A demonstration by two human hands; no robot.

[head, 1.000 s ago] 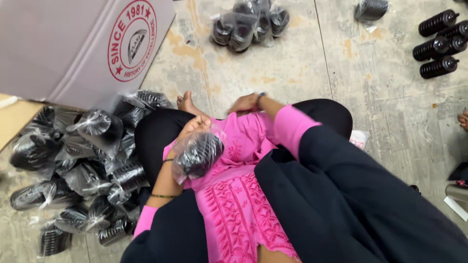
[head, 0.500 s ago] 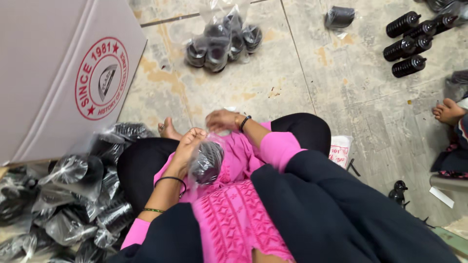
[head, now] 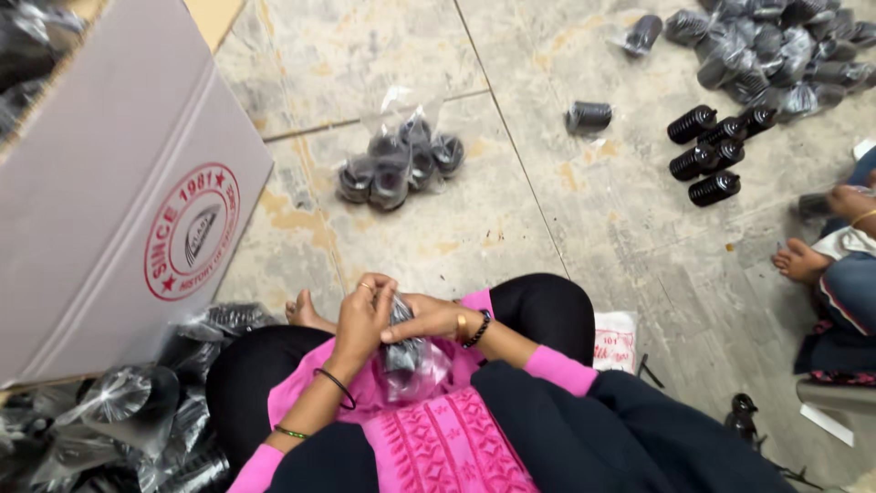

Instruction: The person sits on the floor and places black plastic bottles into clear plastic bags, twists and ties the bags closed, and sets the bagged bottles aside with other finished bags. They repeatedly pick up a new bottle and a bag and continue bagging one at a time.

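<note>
Head view: left hand [head: 360,321] and right hand [head: 427,319] both pinching top of clear bagged black part [head: 404,358] over lap, grey carton [head: 109,210] alongside.

The single camera is sitting on the seated person's head and looking steeply down over the lap onto the tiled floor [head: 566,237]. It is catching the left hand [head: 360,319] and right hand [head: 429,318] close up, low in the middle of the frame. The grey cardboard box [head: 109,201] is filling the left edge, and another person's bare foot [head: 801,262] is showing at the right edge. There is no second view sharing any of this.
</note>
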